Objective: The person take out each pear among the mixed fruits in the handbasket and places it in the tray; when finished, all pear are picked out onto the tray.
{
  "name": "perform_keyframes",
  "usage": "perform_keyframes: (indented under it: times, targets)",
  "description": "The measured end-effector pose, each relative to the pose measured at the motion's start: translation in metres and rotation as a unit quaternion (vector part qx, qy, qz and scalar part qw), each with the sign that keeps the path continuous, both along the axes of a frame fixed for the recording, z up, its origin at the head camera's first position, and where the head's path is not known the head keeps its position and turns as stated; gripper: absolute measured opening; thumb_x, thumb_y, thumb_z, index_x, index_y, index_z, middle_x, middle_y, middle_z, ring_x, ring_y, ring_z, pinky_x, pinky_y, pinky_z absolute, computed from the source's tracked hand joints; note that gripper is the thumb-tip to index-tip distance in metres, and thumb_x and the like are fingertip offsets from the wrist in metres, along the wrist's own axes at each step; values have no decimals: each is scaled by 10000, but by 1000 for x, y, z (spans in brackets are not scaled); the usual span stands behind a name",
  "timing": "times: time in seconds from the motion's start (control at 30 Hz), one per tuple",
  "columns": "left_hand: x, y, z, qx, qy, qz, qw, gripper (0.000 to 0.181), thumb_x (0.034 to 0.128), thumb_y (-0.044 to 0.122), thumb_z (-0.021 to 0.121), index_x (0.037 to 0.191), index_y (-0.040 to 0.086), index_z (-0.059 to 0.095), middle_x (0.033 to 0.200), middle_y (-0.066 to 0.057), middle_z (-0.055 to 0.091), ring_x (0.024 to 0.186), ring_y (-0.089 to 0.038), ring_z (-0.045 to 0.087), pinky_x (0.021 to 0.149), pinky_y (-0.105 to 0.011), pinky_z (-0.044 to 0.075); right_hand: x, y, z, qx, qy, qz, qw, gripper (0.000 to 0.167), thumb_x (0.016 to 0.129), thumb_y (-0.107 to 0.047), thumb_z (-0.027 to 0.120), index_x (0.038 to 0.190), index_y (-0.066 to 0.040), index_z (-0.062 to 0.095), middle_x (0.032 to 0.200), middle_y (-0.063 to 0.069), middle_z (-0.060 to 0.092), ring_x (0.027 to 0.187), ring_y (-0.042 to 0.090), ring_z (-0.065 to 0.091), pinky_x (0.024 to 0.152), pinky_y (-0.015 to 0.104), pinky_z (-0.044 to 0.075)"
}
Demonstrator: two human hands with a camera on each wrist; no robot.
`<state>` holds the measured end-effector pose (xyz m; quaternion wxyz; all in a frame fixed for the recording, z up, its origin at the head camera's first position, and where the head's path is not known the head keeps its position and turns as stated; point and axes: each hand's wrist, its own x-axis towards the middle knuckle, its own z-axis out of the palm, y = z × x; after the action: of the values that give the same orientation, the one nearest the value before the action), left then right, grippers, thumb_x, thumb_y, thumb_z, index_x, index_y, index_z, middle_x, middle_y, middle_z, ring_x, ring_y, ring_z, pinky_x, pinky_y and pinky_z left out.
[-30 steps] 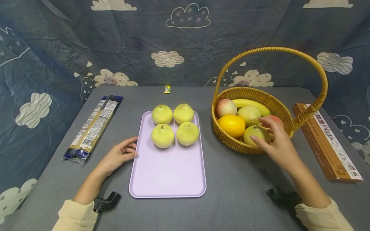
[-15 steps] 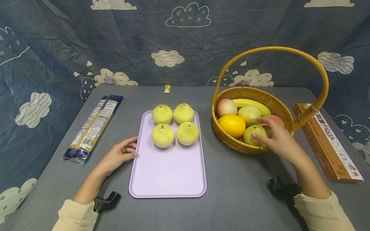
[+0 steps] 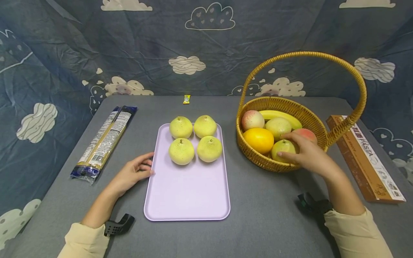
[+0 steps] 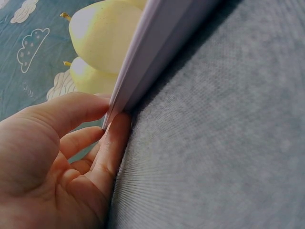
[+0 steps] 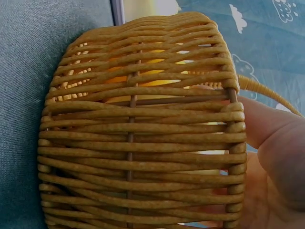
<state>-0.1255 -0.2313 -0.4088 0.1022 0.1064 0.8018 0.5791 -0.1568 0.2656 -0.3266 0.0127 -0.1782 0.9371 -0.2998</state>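
Note:
My left hand (image 3: 130, 176) pinches the left rim of a lilac tray (image 3: 187, 195); in the left wrist view the thumb lies on the tray rim (image 4: 138, 59) and a finger below it. Several pale yellow pears (image 3: 181, 152) stand grouped on the tray's far half. My right hand (image 3: 313, 157) is inside the wicker basket (image 3: 322, 127), thumb and fingers spread around a greenish pear (image 3: 283, 147). Whether they press on it, I cannot tell. Only woven basket wall (image 5: 143, 119) and part of the hand show in the right wrist view.
Also in the basket are a banana (image 3: 280, 116), peaches (image 3: 252, 120), an orange-yellow fruit (image 3: 258, 139) and a green-yellow fruit (image 3: 278, 128). A tall handle (image 3: 303, 54) arches over them. Noodle packs (image 3: 104, 143) lie left, a pasta box (image 3: 368, 161) right, a small wrapped sweet (image 3: 186, 99) behind.
My right hand has moved slightly left over the greenish pear, its thumb coming in front of the fruit. The left hand and tray have stayed put.

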Motion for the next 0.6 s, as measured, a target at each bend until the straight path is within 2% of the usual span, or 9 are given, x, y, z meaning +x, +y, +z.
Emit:
perform_keyframes:
  times: [0.13, 0.33, 0.6]
  targets:
    - [0, 0, 0, 13, 17, 3, 10000, 579, 808, -12, 612, 1321, -80, 352, 1052, -216, 495, 852, -100, 549, 746, -184, 430, 0, -2, -2, -15, 114, -7, 9999, 504, 781, -227, 703, 1170, 22, 500, 1138, 219, 498, 1011, 340, 440, 803, 485, 325]
    - [-1, 0, -2, 53, -31, 2, 10000, 578, 807, -26, 605, 1325, -73, 351, 1060, -219, 489, 853, -101, 551, 749, -184, 433, 1, -1, -2, -169, 154, -257, 9994, 510, 763, -226, 721, 1159, 29, 525, 1138, 229, 507, 1027, 350, 435, 818, 499, 316]
    - [0, -1, -1, 14, 8, -10, 10000, 577, 812, -12, 609, 1323, -80, 348, 1055, -216, 495, 851, -96, 548, 746, -183, 429, 8, -1, 8, -679, 176, -637, 9955, 536, 767, -246, 719, 1204, -21, 505, 1195, 193, 478, 1116, 382, 391, 853, 601, 306]
